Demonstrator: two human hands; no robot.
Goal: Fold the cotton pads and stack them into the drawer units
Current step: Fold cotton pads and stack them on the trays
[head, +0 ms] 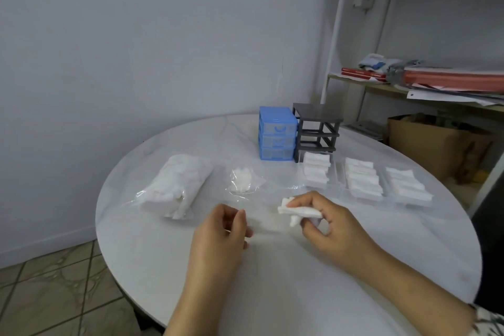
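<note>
Across the round white table [272,294] filling the lower frame, I see the big bag of pads [177,185] at centre left, the blue drawer unit [276,133] and dark empty frame [316,128] at upper centre, and three clear drawers [362,194] of folded pads right of centre. My right hand [330,224] pinches a cotton pad [297,211] just above the table, while my left hand [223,232] hangs loosely curled, grasping nothing. I'd judge the fold goes best if the left fingers [241,217] steady the free edge, corners matched, then crease flat.
</note>
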